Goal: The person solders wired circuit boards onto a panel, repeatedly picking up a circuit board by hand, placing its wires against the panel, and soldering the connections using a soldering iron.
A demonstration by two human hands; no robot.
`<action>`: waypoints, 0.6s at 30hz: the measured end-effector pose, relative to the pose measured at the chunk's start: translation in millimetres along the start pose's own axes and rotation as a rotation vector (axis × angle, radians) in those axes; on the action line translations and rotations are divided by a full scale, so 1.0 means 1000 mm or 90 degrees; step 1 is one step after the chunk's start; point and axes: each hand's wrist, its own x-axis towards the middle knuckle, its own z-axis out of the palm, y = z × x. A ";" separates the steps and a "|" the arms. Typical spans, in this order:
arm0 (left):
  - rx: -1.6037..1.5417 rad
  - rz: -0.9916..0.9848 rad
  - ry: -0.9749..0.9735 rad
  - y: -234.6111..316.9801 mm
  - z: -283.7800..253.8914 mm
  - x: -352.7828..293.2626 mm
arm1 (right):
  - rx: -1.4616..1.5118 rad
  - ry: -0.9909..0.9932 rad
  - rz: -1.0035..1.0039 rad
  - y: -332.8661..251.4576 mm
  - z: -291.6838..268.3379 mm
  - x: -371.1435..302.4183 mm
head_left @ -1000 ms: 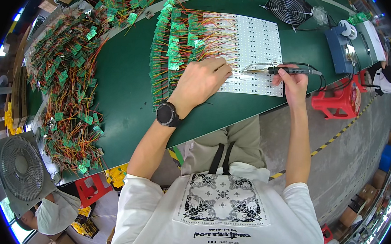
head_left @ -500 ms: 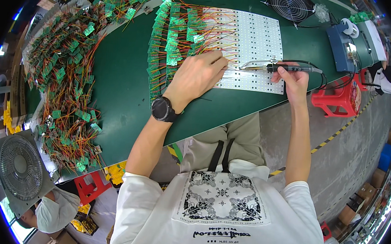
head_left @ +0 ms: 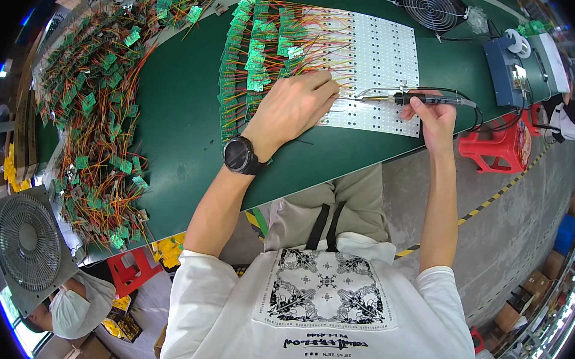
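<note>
Green tabletop [head_left: 176, 145], soldering iron [head_left: 401, 99] in right grip [head_left: 436, 118], over panel [head_left: 386, 59]

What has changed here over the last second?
The left hand has edged slightly forward over the white sheet. Nothing was visibly taken up or let go. The right hand still holds the soldering iron, and the white sheet and blue box stayed put.

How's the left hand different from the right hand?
The left hand has a black watch on its wrist; the right hand has none.
The right hand grips a soldering iron, while what the left hand's fingers hold is too small to tell.
The left hand lies back-up, hiding its thumb; the right hand shows its thumb.
Both wear no gloves and are near the white board.
</note>
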 end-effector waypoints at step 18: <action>0.002 -0.002 0.004 -0.001 0.003 -0.002 | 0.029 0.046 -0.006 0.002 0.000 -0.002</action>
